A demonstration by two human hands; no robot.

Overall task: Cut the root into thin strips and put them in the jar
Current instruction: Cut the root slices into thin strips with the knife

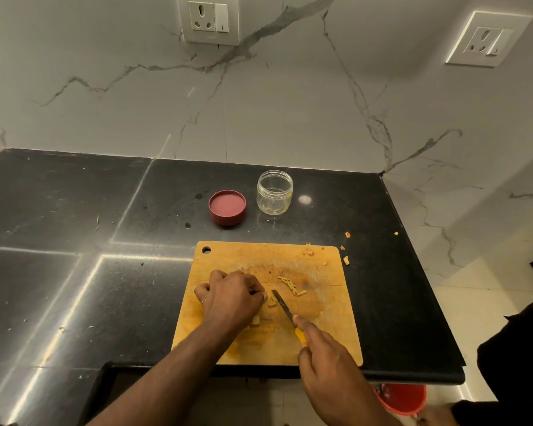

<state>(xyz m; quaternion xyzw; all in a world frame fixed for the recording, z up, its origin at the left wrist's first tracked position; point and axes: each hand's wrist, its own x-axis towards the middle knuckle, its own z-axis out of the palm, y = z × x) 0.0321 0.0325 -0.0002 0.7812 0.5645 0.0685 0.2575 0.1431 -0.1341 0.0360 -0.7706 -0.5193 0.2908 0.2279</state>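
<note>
I have my left hand (228, 298) curled knuckles-up on the board (330, 321), pinning the root (272, 301) so it cannot roll; only a pale bit of it shows past my fingertips, so how it is pinched I cannot tell exactly. My right hand (326, 361) is wrapped round the yellow handle of the knife (285, 307), index finger up near the blade, I judge for steadier thin cuts. The blade tip sits just right of the root. A few cut strips (291, 285) lie just beyond the blade, pushed clear of the cutting line. The jar (274, 192) stands open on the counter (74, 210) well beyond both hands, its lid (227, 207) just left of it. The jar looks nearly empty.
</note>
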